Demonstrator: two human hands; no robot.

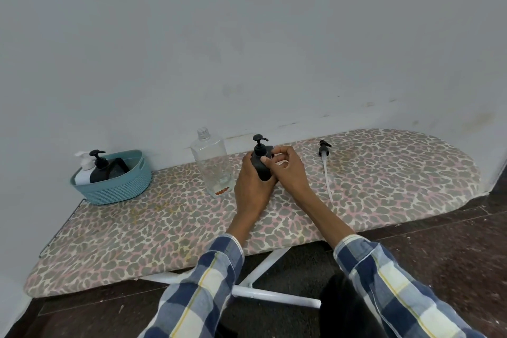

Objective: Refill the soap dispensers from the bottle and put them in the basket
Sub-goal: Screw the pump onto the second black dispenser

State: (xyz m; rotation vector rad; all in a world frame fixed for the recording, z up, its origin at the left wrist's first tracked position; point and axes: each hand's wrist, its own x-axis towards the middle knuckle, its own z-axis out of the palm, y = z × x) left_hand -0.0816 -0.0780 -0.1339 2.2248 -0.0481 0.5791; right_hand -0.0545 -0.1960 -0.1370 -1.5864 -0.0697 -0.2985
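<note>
My left hand (251, 186) grips a black soap dispenser (262, 163) upright on the ironing board; its black pump head sits on top. My right hand (288, 170) is at the dispenser's right side, fingers curled near its shoulder. A clear, nearly empty refill bottle (212, 166) with no cap stands just left of my left hand. Its black pump with a long tube (326, 170) lies on the board to the right. A teal basket (115, 186) at the far left holds a white dispenser (82, 170) and a black dispenser (100, 169).
The leopard-print ironing board (164, 228) stands against a grey wall, with white legs over a dark floor. Another dark object lies in the basket behind the dispensers.
</note>
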